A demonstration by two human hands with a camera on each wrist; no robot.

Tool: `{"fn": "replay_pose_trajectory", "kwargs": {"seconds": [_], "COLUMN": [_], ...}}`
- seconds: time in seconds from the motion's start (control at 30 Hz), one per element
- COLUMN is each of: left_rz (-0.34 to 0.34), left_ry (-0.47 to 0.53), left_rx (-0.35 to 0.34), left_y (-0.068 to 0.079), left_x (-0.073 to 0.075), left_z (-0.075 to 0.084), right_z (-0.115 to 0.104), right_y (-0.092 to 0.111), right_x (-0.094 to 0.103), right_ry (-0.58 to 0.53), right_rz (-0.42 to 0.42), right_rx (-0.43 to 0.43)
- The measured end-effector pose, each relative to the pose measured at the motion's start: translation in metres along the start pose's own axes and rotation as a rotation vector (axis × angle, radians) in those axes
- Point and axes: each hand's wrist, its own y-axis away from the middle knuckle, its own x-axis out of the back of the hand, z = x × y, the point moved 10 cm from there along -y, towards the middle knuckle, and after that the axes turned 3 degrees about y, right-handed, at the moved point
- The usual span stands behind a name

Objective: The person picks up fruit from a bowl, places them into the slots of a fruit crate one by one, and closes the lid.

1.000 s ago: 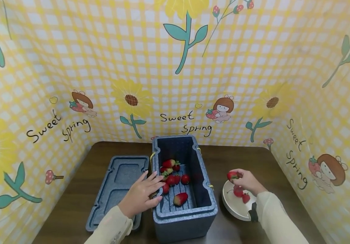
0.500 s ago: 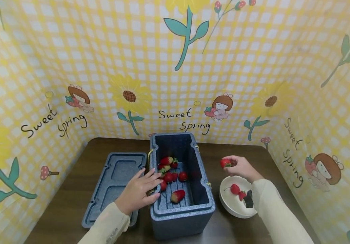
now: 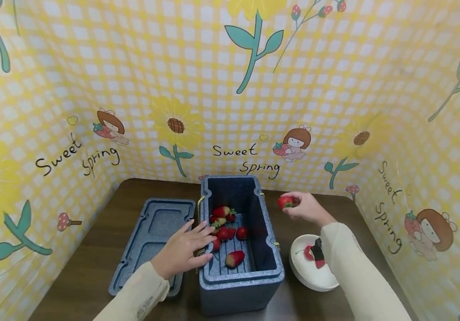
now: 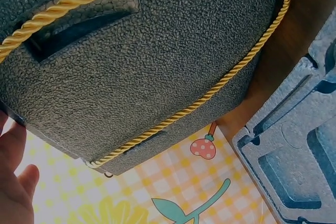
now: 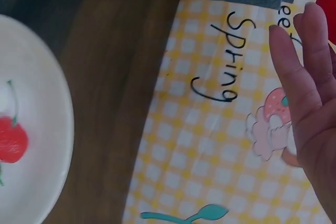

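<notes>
One glossy red strawberry [image 3: 284,203] pinched in right hand [image 3: 305,207], raised to the right of box [image 3: 246,280].
Left hand [image 3: 182,249] spread with straight fingers on left rim, gripping nothing; box deep, rectangular, blue-grey, pebbly and foam-like, with ribbed floor, twisted gold rope [image 4: 205,97] along the side, plump strawberries [image 3: 235,259] inside. Flat lid [image 3: 158,223] with recessed panels on brown desk [image 3: 81,267]; smooth round white bowl [image 3: 312,283] opposite, with round, thin-stemmed red fruit [image 5: 10,142]. Versus a second ago: held strawberry shifted from over the bowl toward the box's far end; left hand unchanged.
</notes>
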Motion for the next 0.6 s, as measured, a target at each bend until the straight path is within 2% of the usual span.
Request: {"fn": "replay_pose_trajectory", "kwargs": {"seconds": [0.2,0.43,0.6], "left_rz": [-0.010,0.012,-0.007], "left_ry": [-0.006,0.000,-0.007], "left_rx": [0.010,0.022,0.040], "left_y": [0.001,0.002,0.000], "left_x": [0.001,0.003,0.003], "left_z": [0.001,0.001,0.001], "right_z": [-0.030,-0.064,-0.083], "right_y": [-0.019,-0.039,-0.048], "right_x": [-0.007,-0.022,-0.033], "right_ry": [0.030,0.084,0.129], "right_rz": [-0.033,-0.088,-0.129], "right_rx": [0.044,0.097,0.134]}}
